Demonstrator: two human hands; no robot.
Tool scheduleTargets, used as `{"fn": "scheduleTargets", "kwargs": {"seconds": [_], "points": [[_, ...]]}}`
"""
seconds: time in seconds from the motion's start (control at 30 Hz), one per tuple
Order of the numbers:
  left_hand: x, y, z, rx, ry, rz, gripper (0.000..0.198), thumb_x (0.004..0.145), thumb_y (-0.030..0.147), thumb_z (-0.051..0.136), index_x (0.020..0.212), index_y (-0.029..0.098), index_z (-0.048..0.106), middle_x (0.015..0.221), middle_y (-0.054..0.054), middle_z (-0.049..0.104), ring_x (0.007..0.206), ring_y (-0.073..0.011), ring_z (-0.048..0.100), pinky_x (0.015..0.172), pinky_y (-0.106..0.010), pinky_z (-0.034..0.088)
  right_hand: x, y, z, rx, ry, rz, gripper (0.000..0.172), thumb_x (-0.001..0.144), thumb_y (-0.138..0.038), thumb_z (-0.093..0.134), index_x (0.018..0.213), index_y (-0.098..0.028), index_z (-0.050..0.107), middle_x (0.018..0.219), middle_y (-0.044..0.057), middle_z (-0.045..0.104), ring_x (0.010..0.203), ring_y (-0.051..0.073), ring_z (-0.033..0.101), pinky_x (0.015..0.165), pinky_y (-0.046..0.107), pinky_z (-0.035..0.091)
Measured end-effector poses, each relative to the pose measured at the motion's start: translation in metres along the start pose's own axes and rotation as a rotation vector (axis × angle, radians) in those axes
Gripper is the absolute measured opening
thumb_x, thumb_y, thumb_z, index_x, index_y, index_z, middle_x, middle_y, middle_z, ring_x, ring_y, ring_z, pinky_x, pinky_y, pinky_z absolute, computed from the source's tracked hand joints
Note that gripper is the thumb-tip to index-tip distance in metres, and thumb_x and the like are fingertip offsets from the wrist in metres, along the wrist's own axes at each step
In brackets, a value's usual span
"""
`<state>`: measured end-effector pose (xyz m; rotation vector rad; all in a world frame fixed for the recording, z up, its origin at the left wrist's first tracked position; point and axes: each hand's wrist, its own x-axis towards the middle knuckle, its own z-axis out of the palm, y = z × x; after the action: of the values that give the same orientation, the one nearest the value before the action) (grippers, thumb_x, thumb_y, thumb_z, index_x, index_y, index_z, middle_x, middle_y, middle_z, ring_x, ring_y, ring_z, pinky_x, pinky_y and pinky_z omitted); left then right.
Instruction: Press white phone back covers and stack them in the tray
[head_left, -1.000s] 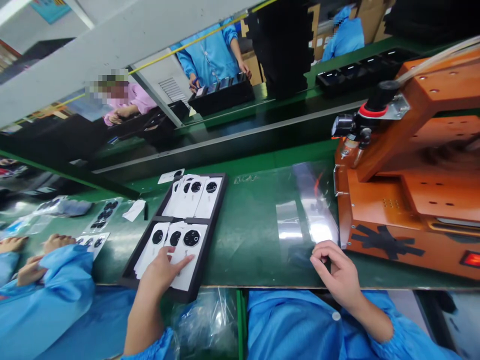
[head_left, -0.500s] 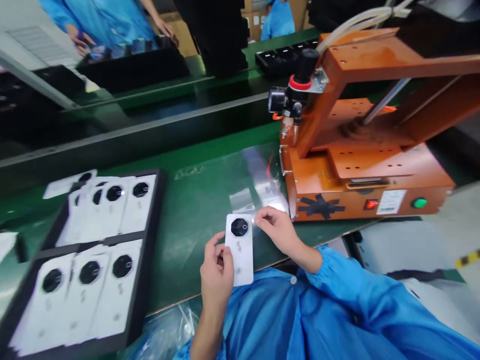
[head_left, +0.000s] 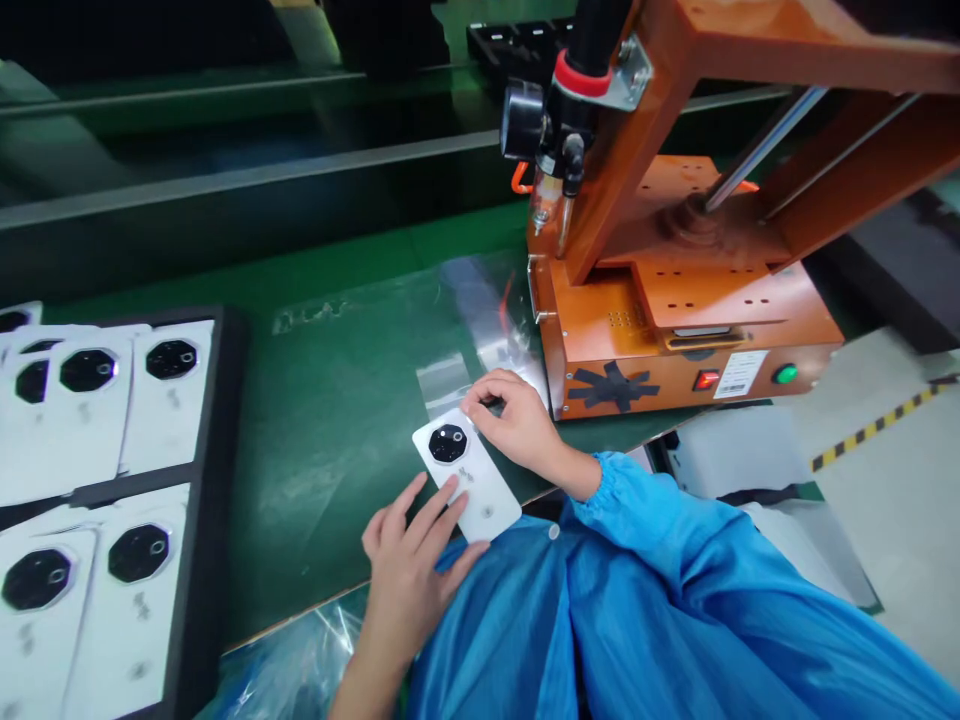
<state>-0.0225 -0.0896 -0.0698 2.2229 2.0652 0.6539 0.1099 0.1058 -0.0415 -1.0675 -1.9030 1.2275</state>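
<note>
A white phone back cover (head_left: pixel 487 495) with a black octagonal camera area lies slanted at the bench's front edge, close to my body. My left hand (head_left: pixel 409 550) has its fingers spread, some fingertips resting on the cover's left side and the thumb by its lower edge. At the cover's upper right corner, my right hand (head_left: pixel 514 415) is closed in a pinch, thumb against forefinger. Whatever sits between those fingertips is too small to make out. On the left, a black tray (head_left: pixel 217 400) holds several similar white covers (head_left: pixel 169 410), some overlapping.
An orange press machine (head_left: pixel 600 340) with a red switch and a green button stands at the right. Clear plastic film (head_left: pixel 480 310) lies on the green bench (head_left: pixel 315 440) beside it. A plastic bag (head_left: pixel 300 650) hangs below the bench edge.
The cover has turned from upright to slanted, its top toward the left. My left hand has loosened and spread its fingers over it. The right hand has come to its top corner. The view has shifted right.
</note>
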Motion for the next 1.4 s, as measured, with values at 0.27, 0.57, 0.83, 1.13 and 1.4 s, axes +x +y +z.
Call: {"fn": "scheduleTargets", "kwargs": {"seconds": [0.27,0.57,0.83,1.13,1.4], "points": [[0.011,0.024,0.022,0.013,0.099,-0.046,0.053,0.086,0.051,0.074,0.13,0.022,0.066,0.136,-0.009,0.069,0.123,-0.0321,0.061,0.099,-0.047,0.037,-0.01,-0.009,0.016,-0.272,-0.036,-0.026,0.009,0.085,-0.02,0.073,0.077,-0.023,0.072,0.101,-0.001,0.069,0.104,0.02,0.058,0.092,0.039,0.033],[0.011,0.021,0.025,0.065,0.151,-0.024,0.05,0.087,0.049,0.075,0.128,0.021,0.066,0.13,-0.009,0.073,0.119,-0.03,0.064,0.097,-0.045,0.038,-0.008,-0.002,0.027,-0.381,-0.081,-0.091,0.013,0.088,-0.022,0.067,0.076,-0.022,0.072,0.1,0.001,0.069,0.101,0.02,0.055,0.088,0.038,0.03],[0.012,0.022,0.025,0.053,0.153,-0.037,0.05,0.086,0.048,0.076,0.127,0.022,0.067,0.131,-0.008,0.072,0.118,-0.0295,0.064,0.097,-0.045,0.038,-0.006,0.008,0.026,-0.443,-0.034,-0.128,0.01,0.088,-0.025,0.067,0.079,-0.023,0.071,0.101,0.001,0.068,0.102,0.021,0.055,0.088,0.039,0.03],[0.015,0.024,0.023,0.032,0.187,-0.044,0.048,0.085,0.047,0.077,0.124,0.022,0.068,0.129,-0.007,0.073,0.116,-0.0291,0.065,0.095,-0.045,0.039,-0.009,0.01,0.026,-0.531,-0.027,-0.186,0.012,0.092,-0.027,0.064,0.083,-0.023,0.07,0.102,0.003,0.068,0.101,0.021,0.054,0.086,0.039,0.029],[0.012,0.023,0.026,0.027,0.186,-0.056,0.047,0.086,0.047,0.077,0.125,0.023,0.068,0.127,-0.007,0.074,0.117,-0.0288,0.065,0.097,-0.045,0.038,-0.014,0.006,0.026,-0.634,-0.029,-0.273,0.02,0.093,-0.038,0.067,0.104,-0.022,0.068,0.112,0.006,0.067,0.105,0.024,0.054,0.089,0.042,0.031]]}}
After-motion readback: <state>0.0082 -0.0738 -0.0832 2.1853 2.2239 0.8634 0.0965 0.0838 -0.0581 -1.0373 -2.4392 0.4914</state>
